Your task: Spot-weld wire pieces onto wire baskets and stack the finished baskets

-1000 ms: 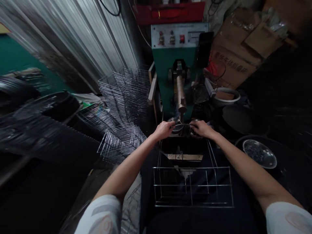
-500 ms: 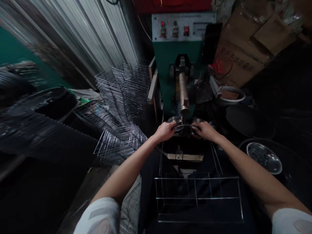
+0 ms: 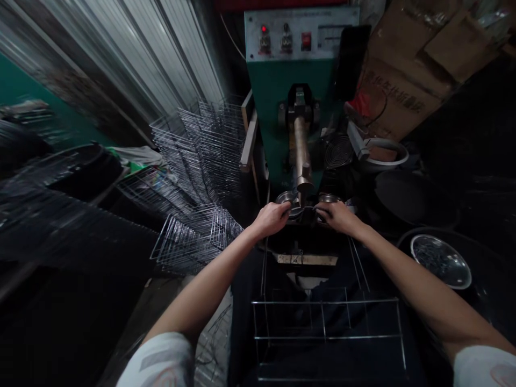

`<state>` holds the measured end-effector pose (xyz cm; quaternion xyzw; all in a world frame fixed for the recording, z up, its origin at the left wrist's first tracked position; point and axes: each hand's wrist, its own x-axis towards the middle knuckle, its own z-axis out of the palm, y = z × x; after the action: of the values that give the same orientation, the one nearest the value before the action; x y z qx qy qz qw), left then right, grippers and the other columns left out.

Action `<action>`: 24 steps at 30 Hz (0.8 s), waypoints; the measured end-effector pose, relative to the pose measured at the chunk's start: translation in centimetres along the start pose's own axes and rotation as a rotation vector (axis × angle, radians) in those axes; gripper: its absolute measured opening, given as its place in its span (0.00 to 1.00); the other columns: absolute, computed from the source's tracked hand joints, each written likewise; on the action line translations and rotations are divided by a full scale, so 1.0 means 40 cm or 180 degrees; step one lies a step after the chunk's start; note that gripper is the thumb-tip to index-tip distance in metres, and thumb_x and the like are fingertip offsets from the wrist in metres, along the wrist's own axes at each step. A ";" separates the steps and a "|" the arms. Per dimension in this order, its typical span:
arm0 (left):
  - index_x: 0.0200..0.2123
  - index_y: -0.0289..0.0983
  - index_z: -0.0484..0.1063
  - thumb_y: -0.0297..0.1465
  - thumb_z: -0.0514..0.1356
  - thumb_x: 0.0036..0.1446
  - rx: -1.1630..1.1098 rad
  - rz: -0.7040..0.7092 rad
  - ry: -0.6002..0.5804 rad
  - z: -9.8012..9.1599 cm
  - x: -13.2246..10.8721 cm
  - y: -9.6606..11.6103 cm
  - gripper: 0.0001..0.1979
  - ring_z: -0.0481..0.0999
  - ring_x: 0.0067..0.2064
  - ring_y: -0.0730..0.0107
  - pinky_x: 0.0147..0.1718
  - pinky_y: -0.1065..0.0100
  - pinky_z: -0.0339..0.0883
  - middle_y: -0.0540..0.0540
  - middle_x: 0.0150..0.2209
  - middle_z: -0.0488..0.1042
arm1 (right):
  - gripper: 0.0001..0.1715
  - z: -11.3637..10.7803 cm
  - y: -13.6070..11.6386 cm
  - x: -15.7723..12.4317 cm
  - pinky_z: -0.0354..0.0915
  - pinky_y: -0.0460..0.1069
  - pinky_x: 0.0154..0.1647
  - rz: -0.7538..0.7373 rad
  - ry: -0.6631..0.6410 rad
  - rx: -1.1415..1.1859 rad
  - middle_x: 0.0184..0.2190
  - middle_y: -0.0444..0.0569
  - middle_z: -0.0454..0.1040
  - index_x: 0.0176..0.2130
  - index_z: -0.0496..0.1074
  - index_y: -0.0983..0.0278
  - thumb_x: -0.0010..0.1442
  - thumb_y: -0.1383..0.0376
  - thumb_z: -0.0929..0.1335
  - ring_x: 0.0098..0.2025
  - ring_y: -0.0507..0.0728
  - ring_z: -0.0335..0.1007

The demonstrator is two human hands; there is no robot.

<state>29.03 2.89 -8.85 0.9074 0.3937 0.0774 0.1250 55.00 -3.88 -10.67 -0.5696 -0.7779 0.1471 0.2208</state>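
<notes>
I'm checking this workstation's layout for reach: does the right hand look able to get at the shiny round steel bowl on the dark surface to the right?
Probably yes: the right hand is at the base of the green machine, and the shiny round steel bowl sits out to its right, with nothing visible in between.

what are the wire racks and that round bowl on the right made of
The wire racks look like thin steel rod, joined at the crossings, with a bright silvery shine that may be plating. The bowl looks like polished stainless steel, judging by its mirror-like rim.
</notes>
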 end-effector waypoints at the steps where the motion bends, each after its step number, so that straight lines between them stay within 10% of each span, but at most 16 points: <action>1: 0.43 0.41 0.74 0.33 0.52 0.68 0.0025 -0.0003 -0.0011 0.000 -0.001 0.001 0.11 0.80 0.35 0.61 0.31 0.67 0.58 0.45 0.33 0.81 | 0.14 0.000 -0.004 -0.001 0.65 0.49 0.46 0.0030 -0.0005 -0.0009 0.42 0.52 0.81 0.47 0.80 0.62 0.70 0.67 0.65 0.44 0.61 0.77; 24: 0.52 0.41 0.69 0.31 0.50 0.69 0.0527 -0.0097 -0.0408 -0.022 -0.022 0.036 0.13 0.83 0.44 0.51 0.39 0.62 0.69 0.39 0.44 0.82 | 0.17 0.007 -0.061 -0.020 0.65 0.49 0.40 0.0477 -0.0368 -0.1163 0.48 0.53 0.78 0.58 0.72 0.60 0.75 0.66 0.61 0.47 0.62 0.77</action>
<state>29.21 1.44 -7.64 0.9116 0.4037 -0.0156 0.0757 53.05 -5.38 -9.86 -0.6472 -0.7584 0.0520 0.0573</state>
